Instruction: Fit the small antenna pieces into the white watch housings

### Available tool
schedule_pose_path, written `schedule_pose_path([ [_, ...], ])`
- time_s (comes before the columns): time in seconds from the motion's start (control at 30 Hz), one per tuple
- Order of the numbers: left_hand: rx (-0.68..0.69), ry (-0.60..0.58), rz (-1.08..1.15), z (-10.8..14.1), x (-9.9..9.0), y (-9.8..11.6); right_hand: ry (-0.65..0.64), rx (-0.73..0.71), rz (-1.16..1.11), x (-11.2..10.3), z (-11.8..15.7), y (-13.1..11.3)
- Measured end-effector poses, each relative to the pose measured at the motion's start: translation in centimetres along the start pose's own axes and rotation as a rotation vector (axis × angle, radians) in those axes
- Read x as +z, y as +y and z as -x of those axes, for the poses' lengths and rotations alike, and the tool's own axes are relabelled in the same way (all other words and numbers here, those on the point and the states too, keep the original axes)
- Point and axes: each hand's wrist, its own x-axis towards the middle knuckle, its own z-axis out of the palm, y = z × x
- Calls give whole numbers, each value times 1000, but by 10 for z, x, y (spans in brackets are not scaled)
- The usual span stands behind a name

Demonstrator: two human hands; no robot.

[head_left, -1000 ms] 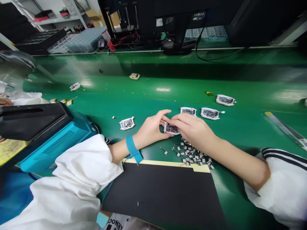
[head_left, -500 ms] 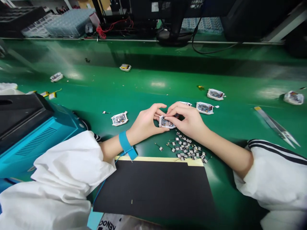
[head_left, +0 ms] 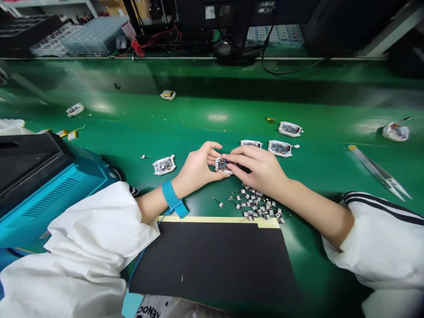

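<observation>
The only lettering I can make out is at the bottom edge of my view: black capitals reading "KENOC" on the white packaging [head_left: 165,308], tilted and cut off by the frame. The small white label [head_left: 210,12] on the back of the black monitor [head_left: 232,26] is too small to read, and so is any print on the small circuit board [head_left: 221,165] I'm holding.
</observation>
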Motion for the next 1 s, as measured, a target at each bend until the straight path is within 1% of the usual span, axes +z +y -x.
schedule_pose_path([
  [0.07,0,-6,5,0,0,0,30,-34,-31,2,-4,2],
  [0.1,1,-8,6,0,0,0,18,-55,-31,2,-6,3],
  [0.23,8,-1,-22,1,1,0,-101,-79,29,-1,-16,1],
  [0.3,22,2,-27,1,2,-1,-159,-82,88,-5,-20,-1],
  [0.37,40,8,-23,0,2,-3,-198,-120,166,-7,-24,-2],
  [0.43,52,18,-25,0,3,-4,-224,-193,247,-9,-28,-1],
  [0.53,69,26,-45,-2,4,-5,-240,-359,330,-10,-34,3],
  [0.63,77,18,-80,-3,4,-5,-265,-507,322,-10,-41,6],
  [0.7,67,12,-103,-3,5,-5,-289,-551,270,-11,-44,9],
  [0.77,57,0,-121,-2,5,-5,-316,-531,172,-14,-44,13],
  [0.8,56,-13,-132,-1,5,-4,-322,-492,106,-17,-43,17],
  [0.83,60,-26,-144,-1,4,-3,-315,-428,46,-20,-40,22],
  [0.9,86,-25,-169,0,0,2,-282,-255,-20,-28,-32,33],
  [0.97,118,44,-218,-5,-9,7,-254,-85,9,-35,-21,47],
  [1.0,129,97,-253,-10,-14,8,-265,-20,41,-38,-14,53],
])
